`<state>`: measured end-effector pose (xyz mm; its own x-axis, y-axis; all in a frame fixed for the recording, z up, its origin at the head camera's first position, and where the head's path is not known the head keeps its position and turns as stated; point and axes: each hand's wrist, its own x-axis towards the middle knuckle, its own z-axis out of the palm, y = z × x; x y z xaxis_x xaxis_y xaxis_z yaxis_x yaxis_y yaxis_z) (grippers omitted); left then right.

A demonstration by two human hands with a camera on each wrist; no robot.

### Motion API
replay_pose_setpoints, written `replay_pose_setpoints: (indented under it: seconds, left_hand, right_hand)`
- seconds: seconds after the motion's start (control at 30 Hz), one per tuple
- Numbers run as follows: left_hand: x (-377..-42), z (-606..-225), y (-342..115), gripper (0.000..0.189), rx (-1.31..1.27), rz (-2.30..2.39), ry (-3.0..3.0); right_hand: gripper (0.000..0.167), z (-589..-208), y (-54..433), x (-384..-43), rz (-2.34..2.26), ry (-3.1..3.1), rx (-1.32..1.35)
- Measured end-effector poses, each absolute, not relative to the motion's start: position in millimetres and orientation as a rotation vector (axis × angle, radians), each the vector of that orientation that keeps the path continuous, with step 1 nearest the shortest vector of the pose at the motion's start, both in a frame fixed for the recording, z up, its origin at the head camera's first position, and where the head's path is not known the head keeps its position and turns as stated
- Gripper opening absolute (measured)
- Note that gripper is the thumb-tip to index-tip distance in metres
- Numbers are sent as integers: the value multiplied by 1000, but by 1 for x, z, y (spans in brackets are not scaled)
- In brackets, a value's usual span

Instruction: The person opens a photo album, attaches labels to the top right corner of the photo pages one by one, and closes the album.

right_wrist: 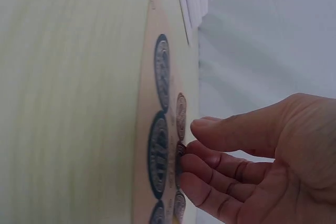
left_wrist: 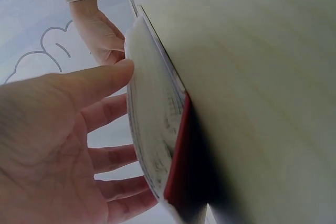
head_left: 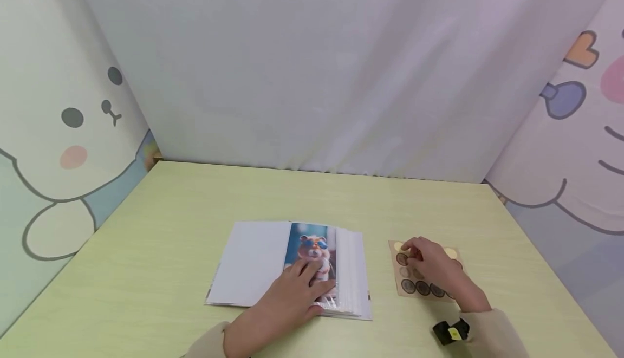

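Observation:
A photo album [head_left: 253, 263] lies spread out on the table, its left page white. On the right page a picture [head_left: 294, 239] shows a furry animal in blue sunglasses, under a clear sleeve. My left hand [head_left: 287, 295] rests over the lower part of that picture with fingers spread; the left wrist view has its thumb and fingers along the stack of pages [left_wrist: 149, 93]. To the right lies a brown sheet of round stickers [right_wrist: 153, 22]. Above its upper left part is my right hand [head_left: 434, 263], fingers bent, fingertips right at the stickers, a gap showing between thumb and index finger.
The pale yellow-green table [head_left: 195, 195] extends around the album and the sheet. A white curtain [head_left: 312, 76] hangs behind its far edge. Panels with cartoon animals [head_left: 44, 103] stand at both sides. A black band [head_left: 450, 332] sits at the right sleeve.

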<state>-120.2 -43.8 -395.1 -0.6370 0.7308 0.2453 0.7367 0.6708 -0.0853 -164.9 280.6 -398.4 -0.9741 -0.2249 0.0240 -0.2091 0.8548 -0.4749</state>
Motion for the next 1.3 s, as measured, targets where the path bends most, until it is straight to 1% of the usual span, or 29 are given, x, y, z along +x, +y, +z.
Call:
replay_pose_setpoints:
  seconds: [0.13, 0.43, 0.67, 1.3]
  left_hand:
    - [-120, -395, -44, 44, -1174, -22, -2613]
    - [-118, -392, -44, 44, -1183, 58, -2639]
    - [-119, -392, -45, 47, -1194, 92, -2635]
    - [-118, -388, -44, 47, -1202, 91, -2675]
  right_hand:
    - [20, -406, 285, -170, -799, 2976, -359]
    - [27, -410, 292, -175, -815, 2926, -420]
    - [24, -407, 292, -174, -753, 2952, -458]
    - [19, -403, 286, -171, -701, 2971, -453]
